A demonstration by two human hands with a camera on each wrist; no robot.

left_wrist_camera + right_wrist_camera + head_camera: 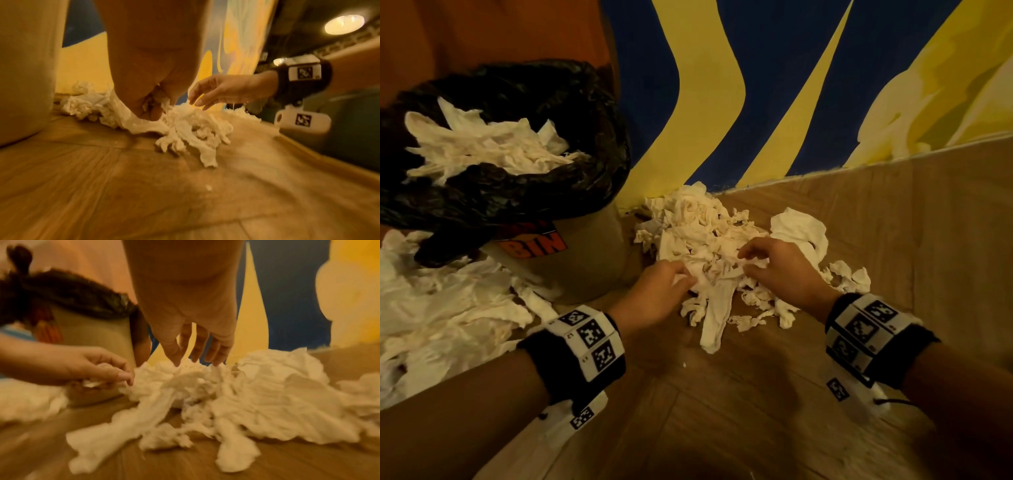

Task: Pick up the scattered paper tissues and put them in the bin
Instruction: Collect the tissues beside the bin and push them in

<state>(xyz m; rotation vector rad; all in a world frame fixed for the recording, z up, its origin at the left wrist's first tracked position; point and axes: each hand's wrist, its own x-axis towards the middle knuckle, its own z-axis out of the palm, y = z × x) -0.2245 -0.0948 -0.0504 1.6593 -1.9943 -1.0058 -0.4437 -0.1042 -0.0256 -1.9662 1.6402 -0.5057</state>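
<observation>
A heap of crumpled white paper tissues [709,240] lies on the wood-patterned floor [756,394] against a blue-and-yellow painted wall [756,85], just right of a beige round bin [571,263] lined with a black plastic bag [524,192]. The left hand [657,294] curls its fingers around a clump at the heap's near-left edge; the right hand [784,270] rests spread, loosely bent fingertips [218,360] on top, gripping nothing. More white tissues [482,144] fill the bag, and another spread of tissues [448,308] lies left of the bin.
</observation>
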